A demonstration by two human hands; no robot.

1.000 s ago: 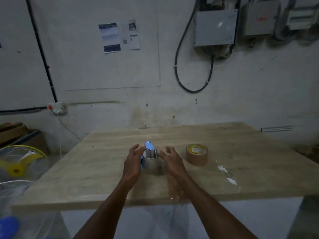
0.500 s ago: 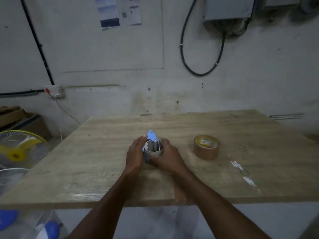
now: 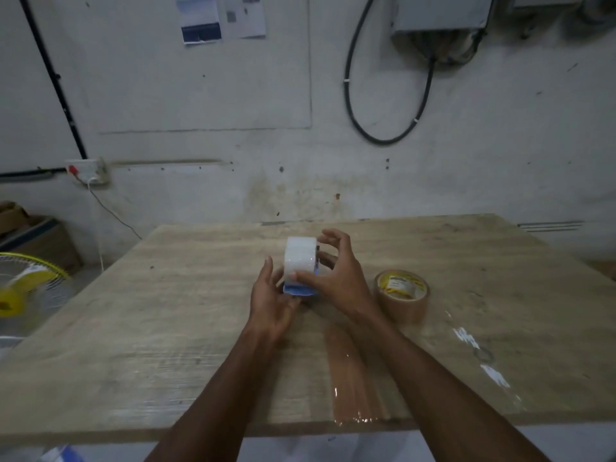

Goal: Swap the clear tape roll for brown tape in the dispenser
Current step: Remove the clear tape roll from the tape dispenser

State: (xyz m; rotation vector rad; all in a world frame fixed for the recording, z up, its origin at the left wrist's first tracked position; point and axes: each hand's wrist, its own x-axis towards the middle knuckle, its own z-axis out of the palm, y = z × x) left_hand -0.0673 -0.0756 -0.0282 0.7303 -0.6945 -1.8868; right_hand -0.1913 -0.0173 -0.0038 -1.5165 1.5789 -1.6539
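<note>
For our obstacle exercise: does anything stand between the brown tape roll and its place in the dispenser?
Yes: the clear tape roll sits in the blue dispenser, filling that place. Otherwise only the right hand lies between it and the brown tape roll.

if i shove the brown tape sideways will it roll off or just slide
Probably slides: the brown tape lies flat on the table, hole up, so it shouldn't roll. It likely lifts as a stiff, fairly light ring, given its hollow core. Its glossy side may be a little slippery.
</note>
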